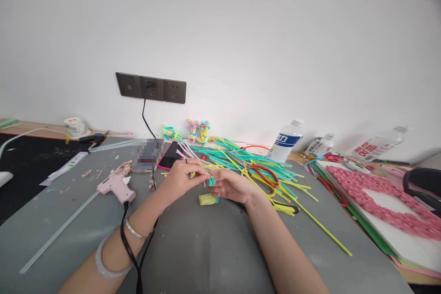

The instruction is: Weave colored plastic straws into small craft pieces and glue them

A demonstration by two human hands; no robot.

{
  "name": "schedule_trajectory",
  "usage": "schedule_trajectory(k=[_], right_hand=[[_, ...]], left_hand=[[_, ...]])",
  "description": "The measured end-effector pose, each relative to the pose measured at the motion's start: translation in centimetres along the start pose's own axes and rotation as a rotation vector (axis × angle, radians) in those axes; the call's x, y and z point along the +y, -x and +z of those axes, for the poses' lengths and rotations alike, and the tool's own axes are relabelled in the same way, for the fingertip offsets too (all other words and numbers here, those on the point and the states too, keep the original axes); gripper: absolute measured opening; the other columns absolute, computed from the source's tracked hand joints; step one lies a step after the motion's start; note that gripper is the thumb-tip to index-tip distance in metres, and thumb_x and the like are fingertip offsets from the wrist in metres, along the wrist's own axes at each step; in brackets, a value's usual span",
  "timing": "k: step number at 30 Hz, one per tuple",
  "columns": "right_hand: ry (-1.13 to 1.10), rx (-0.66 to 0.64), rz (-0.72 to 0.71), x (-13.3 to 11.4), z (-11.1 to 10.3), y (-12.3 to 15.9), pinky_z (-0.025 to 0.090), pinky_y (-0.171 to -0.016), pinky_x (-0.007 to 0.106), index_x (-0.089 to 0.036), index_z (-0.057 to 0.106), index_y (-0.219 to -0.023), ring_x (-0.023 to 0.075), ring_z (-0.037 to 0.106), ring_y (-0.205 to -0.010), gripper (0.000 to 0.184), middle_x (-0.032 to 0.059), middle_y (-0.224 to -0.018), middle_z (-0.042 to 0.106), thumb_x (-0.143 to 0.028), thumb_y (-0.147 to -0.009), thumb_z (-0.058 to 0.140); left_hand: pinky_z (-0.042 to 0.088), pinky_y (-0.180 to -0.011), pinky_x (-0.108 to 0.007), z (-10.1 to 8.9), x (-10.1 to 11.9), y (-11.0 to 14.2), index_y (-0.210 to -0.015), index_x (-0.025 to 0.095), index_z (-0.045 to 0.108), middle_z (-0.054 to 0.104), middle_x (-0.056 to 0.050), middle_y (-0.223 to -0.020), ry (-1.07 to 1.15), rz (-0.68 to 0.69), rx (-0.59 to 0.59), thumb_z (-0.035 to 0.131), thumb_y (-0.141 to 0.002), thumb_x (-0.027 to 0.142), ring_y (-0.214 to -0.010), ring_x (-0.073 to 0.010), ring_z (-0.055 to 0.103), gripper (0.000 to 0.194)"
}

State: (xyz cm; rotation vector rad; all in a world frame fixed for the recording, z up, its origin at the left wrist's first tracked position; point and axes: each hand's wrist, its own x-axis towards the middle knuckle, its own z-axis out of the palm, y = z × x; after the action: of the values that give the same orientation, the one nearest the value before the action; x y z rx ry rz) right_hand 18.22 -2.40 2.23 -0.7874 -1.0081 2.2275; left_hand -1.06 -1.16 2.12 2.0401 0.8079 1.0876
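Two hands, one small workpiece. Head view (only view). Left hand (184,178) pinches a teal coil (211,181) between thumb and fingertips; right hand (234,185) meets it from the other side, thumb and bent fingers closed about it. Exact contact of the right fingertips partly hidden. Coil is held just above the grey mat (203,248), near the middle of the work area; probable reason: a piece this small needs one hand to steady it while the other shapes it, though which does which cannot be told.

Yellow bundle (206,200) with a teal end lies on the mat just below the hands, untouched, presumably set there to stay within easy reach.

Pipe cleaners (285,179), teal and yellow, lie in a loose heap beyond and beside the right hand; likely spread so single stems pull free. Red-handled scissors (265,175) rest on top of the heap, where they would not get buried.

Pink glue gun (117,187) lies on its side left of the left hand, cord running across the left forearm. Nozzle points away from the person, which seems the safer way round. Small figures (198,132) sit by the wall, apparently kept clear of the work.
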Motion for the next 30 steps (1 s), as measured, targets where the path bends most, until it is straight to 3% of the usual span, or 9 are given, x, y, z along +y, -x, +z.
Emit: schedule_trajectory(k=[9,14,21,30], right_hand=[[0.019,-0.03,0.031,-0.3,-0.1,0.2,0.016,-0.047,0.022,-0.018,0.044,-0.064,0.0049,0.022,-0.048,0.022,-0.0085,-0.057,0.03,-0.017,-0.068,0.066],[0.039,-0.011,-0.029,-0.1,0.0,0.2,0.022,-0.049,0.021,-0.017,0.048,-0.063,0.0045,0.028,-0.047,0.023,-0.0082,-0.056,0.034,-0.019,-0.07,0.07],[0.105,0.174,-0.274,0.4,-0.3,-0.7,0.038,-0.059,0.024,-0.015,0.064,-0.074,0.0089,0.048,-0.056,0.021,-0.0017,-0.062,0.056,-0.032,-0.073,0.076],[0.387,0.282,-0.595,0.6,0.4,-1.2,0.049,-0.073,0.028,-0.019,0.065,-0.089,0.0129,0.059,-0.072,0.025,0.0006,-0.081,0.064,-0.037,-0.075,0.077]], left_hand=[[0.044,-0.069,-0.029,0.1,0.0,0.1,-0.069,0.023,0.075,0.07,-0.005,-0.073,-0.03,0.023,-0.018,0.065,-0.081,0.033,-0.069,-0.0182,0.058,0.018],[0.038,-0.059,-0.024,0.0,0.0,0.0,-0.067,0.019,0.07,0.065,-0.004,-0.071,-0.008,-0.009,-0.072,0.063,-0.082,0.029,-0.067,-0.0153,0.054,0.019],[0.039,-0.058,-0.023,0.1,-0.2,-0.2,-0.064,0.016,0.057,0.055,-0.001,-0.068,0.118,-0.152,0.018,0.06,-0.082,0.029,-0.064,-0.0128,0.05,0.023],[0.037,-0.055,-0.023,0.8,-0.8,-0.2,-0.062,0.017,0.048,0.05,0.003,-0.061,0.358,-0.293,0.1,0.06,-0.08,0.037,-0.056,-0.011,0.049,0.029]])
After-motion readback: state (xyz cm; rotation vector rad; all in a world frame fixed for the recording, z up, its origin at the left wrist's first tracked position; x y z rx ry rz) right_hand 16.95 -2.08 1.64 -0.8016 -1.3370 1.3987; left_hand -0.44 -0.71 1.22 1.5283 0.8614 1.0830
